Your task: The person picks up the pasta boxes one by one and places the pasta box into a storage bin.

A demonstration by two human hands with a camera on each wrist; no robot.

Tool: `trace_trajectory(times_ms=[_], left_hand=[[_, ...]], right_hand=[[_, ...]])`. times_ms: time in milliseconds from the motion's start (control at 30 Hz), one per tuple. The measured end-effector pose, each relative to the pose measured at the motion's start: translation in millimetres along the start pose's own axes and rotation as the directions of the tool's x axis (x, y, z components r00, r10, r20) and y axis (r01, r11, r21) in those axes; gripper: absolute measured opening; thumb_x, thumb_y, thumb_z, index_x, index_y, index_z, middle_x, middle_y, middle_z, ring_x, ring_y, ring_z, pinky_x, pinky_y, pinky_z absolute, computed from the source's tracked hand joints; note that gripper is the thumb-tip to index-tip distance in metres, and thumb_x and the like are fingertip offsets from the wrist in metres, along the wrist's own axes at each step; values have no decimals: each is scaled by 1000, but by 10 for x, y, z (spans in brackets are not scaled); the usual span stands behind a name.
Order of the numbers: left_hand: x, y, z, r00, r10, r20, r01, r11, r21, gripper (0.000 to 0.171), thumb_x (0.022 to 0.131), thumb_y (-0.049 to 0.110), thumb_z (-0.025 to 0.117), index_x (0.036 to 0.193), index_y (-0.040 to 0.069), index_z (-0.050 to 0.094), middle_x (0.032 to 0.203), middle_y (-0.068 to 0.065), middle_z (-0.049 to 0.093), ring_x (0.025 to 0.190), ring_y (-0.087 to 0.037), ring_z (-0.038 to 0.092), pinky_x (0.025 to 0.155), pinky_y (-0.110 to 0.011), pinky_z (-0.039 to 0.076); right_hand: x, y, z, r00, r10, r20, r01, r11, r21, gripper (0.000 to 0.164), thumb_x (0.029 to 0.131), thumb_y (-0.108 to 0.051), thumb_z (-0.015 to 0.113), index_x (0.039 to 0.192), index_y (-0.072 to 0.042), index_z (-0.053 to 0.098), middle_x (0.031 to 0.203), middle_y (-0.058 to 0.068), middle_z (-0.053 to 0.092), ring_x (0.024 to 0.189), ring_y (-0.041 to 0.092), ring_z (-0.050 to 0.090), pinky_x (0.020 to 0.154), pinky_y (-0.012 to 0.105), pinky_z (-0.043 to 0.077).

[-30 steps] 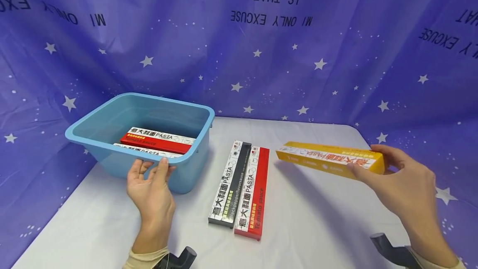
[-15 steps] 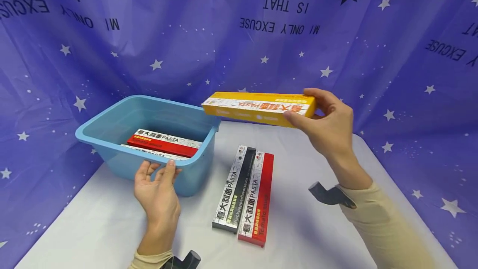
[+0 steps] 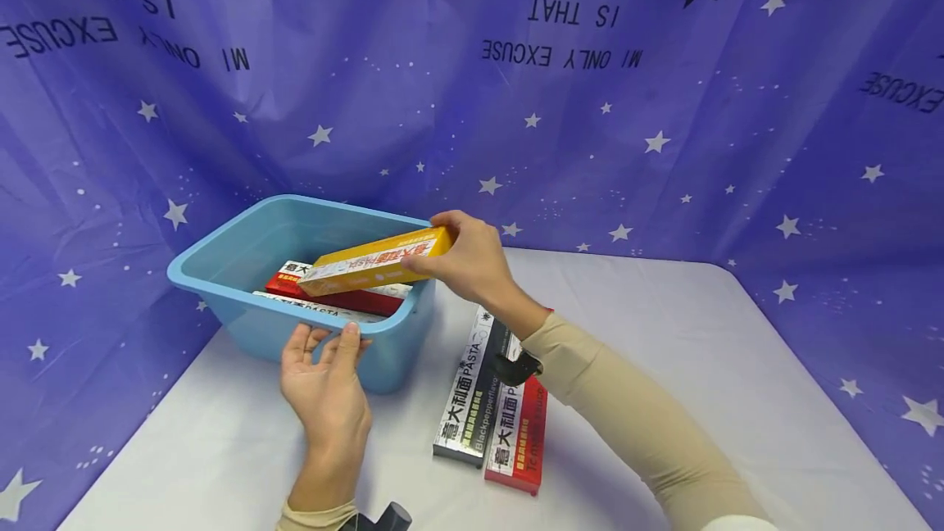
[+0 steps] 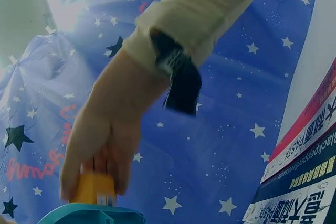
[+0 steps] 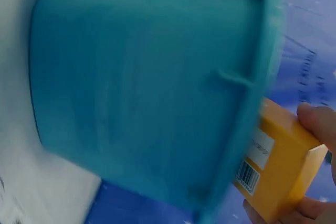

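Observation:
My right hand (image 3: 472,260) grips the near end of a yellow pasta box (image 3: 376,259). The box slopes down to the left, its far end inside a blue plastic basin (image 3: 398,351). Its barcoded end (image 5: 262,166) shows at the rim in the right wrist view. My left hand (image 3: 328,392) holds the basin's front rim, thumb on top and fingers below. Inside the basin lie a red tomato sauce pasta box (image 3: 361,300) and another white-faced pasta box (image 3: 324,310), partly hidden by the front wall.
On the white table (image 3: 627,334), right of the basin, a black pepper pasta box (image 3: 465,412) and a red tomato sauce pasta box (image 3: 519,441) lie side by side, partly under my right forearm. A purple star-patterned cloth (image 3: 560,162) hangs behind.
My right hand has carried the yellow pasta box from the table's right side, up and leftward, until its far end dipped into the basin. The left hand has kept its hold on the rim.

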State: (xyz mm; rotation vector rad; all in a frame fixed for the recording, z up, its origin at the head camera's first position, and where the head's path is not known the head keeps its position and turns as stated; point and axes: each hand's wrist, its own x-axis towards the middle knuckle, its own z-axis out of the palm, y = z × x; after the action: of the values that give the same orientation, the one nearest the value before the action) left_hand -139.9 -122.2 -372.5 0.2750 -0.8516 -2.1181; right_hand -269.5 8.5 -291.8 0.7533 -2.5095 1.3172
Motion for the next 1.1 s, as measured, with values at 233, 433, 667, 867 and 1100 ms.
trace_trajectory(times_ms=[233,433,667,867,1100], left_hand=[[-30,-14,13,1000,14,7,-14,1000,-8,65,83,-16,66,134,-5,29,111,-18,34,74,-19,56,65,-25,60],[-51,-40,15,1000,12,4,-12,1000,-20,63,83,-16,67,132,-6,30,110,-19,35,75,-20,56,65,-25,60],[-20,-52,28,998,48,27,-48,999,-15,62,82,-15,69,133,-8,33,110,-20,37,73,-20,55,64,-26,60],[8,-40,47,999,26,23,-26,1000,8,63,82,-14,69,133,-5,33,110,-18,36,73,-19,53,64,-25,59],[3,-35,19,1000,16,7,-16,999,38,63,83,-12,69,134,-5,33,109,-17,37,74,-19,54,63,-24,59]], right_hand=[[167,-40,400,995,5,96,16,974,-224,71,71,-45,85,125,-6,60,108,2,67,99,19,61,100,33,47],[163,24,454,992,-25,127,59,962,-266,65,82,-32,77,135,-4,52,132,7,60,127,22,51,120,34,15],[-261,175,95,985,-165,52,172,970,-173,57,86,-21,68,136,-3,50,132,9,58,126,21,51,116,31,27],[-832,442,-204,986,-115,123,140,966,-219,75,80,-26,78,143,-5,44,141,7,50,134,23,42,116,38,28],[-1591,911,-232,940,62,336,75,921,-382,118,66,-63,81,149,3,29,152,17,34,142,31,28,118,49,19]])
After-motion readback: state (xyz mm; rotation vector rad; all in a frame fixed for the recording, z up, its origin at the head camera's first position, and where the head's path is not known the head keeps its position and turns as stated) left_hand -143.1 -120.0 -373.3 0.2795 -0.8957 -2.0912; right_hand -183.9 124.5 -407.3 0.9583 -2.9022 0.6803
